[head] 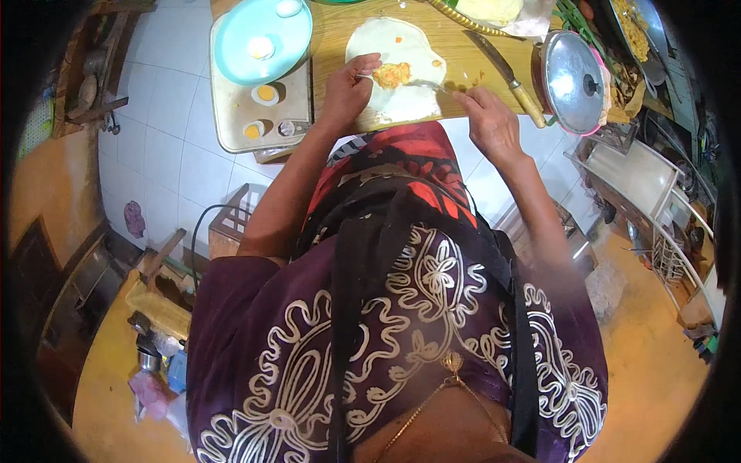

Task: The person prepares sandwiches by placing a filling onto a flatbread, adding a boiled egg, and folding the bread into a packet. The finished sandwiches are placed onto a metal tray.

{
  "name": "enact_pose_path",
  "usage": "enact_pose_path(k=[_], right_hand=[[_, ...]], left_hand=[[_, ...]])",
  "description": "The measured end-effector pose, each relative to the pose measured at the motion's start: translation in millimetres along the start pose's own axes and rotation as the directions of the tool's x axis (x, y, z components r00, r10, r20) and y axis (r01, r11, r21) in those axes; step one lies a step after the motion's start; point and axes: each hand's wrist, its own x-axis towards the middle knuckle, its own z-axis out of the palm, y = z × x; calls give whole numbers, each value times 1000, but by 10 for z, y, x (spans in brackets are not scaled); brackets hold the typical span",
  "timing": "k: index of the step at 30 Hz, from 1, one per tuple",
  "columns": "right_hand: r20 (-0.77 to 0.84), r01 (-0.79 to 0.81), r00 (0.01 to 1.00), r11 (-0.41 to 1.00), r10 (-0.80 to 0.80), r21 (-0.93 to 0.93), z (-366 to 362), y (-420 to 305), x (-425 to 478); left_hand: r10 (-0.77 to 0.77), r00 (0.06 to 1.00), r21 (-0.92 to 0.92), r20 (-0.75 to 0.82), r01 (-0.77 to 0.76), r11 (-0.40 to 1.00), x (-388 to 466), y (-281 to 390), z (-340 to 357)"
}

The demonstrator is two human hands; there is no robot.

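A thin round sheet of pale dough [370, 43] lies on the wooden table, with a mound of orange-yellow filling [392, 75] on it. My right hand [492, 118] grips the handle of a metal spoon or fork [425, 85], whose head lies at the filling's right side. At the filling's left is my left hand [350, 89], fingers bent; a small metallic piece seems to show at its fingertips, too small to name. Two cut egg pieces with yolk, one a halved boiled egg [265, 94], rest on a cream tray [226, 124]. A turquoise plate [231, 49] holds further egg.
Right of the dough lies a knife with a wooden handle [527, 103], beside a lidded metal pot [573, 81]. A striped yellow rim [457, 17] crosses the table's far side. A pan of yellow food [631, 29] stands at the upper right.
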Motion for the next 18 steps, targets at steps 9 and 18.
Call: enact_pose_path(k=[9, 18], right_hand=[[70, 13, 997, 998, -18, 64, 17, -161, 96], [-95, -234, 967, 971, 238, 48, 45, -135, -39]], left_hand=[[76, 988, -43, -133, -82, 996, -4, -209, 62], [65, 987, 34, -149, -61, 998, -56, -217, 89]])
